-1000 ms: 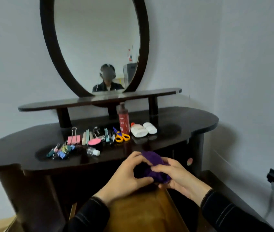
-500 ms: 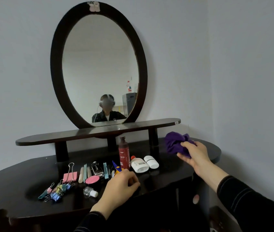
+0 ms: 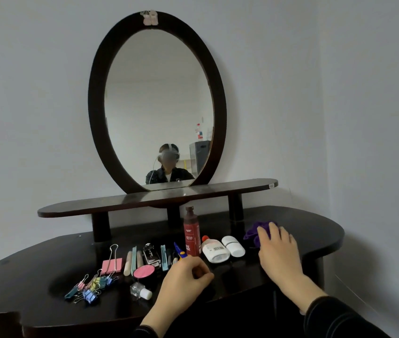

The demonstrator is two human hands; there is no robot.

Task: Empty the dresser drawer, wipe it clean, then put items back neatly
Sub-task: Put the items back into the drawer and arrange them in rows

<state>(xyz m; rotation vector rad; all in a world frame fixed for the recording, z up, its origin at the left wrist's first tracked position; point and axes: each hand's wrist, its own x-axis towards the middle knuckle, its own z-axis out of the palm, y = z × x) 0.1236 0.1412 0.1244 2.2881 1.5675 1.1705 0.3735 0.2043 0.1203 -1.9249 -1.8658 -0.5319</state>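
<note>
A crumpled purple cloth (image 3: 252, 234) lies on the right side of the dark dresser top (image 3: 315, 230). My right hand (image 3: 279, 250) rests on it with fingers stretched over the cloth. My left hand (image 3: 184, 276) sits with curled fingers at the front edge, over the handles of the scissors (image 3: 178, 250); only the blue blade shows, and whether the hand grips them is hidden. The drawer's items stand in a row: red bottle (image 3: 192, 234), white bottle (image 3: 215, 250), white container (image 3: 233, 245), pink compact (image 3: 144, 272). The drawer is out of view.
A big pink binder clip (image 3: 112, 264), several small coloured clips (image 3: 88, 286) and a clear small bottle (image 3: 140, 290) lie at the left. A raised shelf (image 3: 120, 203) and an oval mirror (image 3: 157, 106) stand behind. A wall closes the right side.
My right hand carried the purple cloth from in front of me up to the right side of the dresser top and lowered it there. My left hand let go of the cloth and moved to the scissors.
</note>
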